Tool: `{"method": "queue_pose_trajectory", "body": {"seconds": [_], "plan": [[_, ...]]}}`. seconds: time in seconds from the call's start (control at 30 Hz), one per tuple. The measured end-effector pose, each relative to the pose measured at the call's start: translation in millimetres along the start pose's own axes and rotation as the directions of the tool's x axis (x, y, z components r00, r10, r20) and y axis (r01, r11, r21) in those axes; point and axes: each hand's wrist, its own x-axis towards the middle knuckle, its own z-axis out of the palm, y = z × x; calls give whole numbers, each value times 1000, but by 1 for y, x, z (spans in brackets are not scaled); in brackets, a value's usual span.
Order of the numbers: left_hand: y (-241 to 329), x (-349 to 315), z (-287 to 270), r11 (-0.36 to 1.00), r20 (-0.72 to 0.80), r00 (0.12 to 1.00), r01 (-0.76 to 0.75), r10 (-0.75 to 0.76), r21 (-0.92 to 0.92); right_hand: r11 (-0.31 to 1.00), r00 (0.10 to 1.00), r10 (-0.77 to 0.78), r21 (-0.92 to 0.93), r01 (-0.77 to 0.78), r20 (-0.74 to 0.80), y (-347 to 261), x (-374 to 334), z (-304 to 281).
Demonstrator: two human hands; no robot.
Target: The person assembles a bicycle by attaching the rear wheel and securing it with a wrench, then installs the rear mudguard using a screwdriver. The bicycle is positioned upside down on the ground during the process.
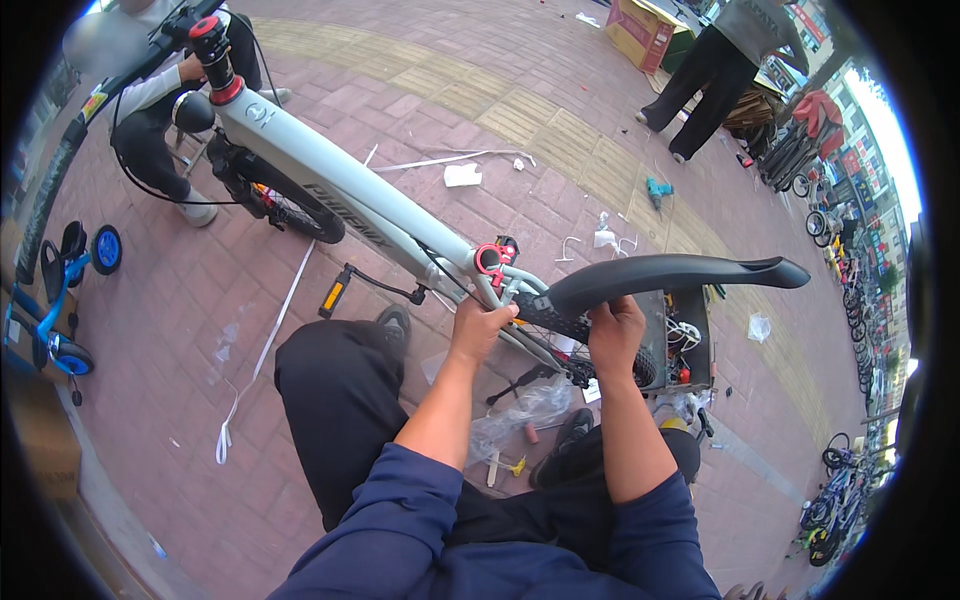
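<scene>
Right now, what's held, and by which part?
Your right hand seems to hold the mudguard by its near edge; your left hand is at the frame, hold unclear.

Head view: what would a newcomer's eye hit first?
The pale grey bicycle frame, slanting from the upper left to the centre. Next, the long black mudguard right of centre, with the right hand at its underside and the left hand by the frame near the red seat clamp. Then the teal power drill, lying on the paving beyond the mudguard.
</scene>
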Motion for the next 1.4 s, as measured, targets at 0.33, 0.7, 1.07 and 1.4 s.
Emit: {"method": "queue_pose_trajectory", "body": {"seconds": [0.33, 0.7, 1.07, 1.4], "plan": [[-21, -2, 22, 932, -240, 969, -38, -53, -359, 677, 832, -487, -487, 552, 266, 12, 24, 23], [-12, -7, 25, 911, -278, 960, -73, -47, -406, 636, 876, -4, 677, -370, 483, 85, 32, 10], [2, 3, 10, 986, -169, 986, -35, 7, -163, 529, 821, 7, 695, -488, 571, 84, 33, 14], [1, -3, 24, 987, -259, 960, -66, 102, 146, 402, 888, 27, 809, -430, 459, 70, 25, 30]]}}
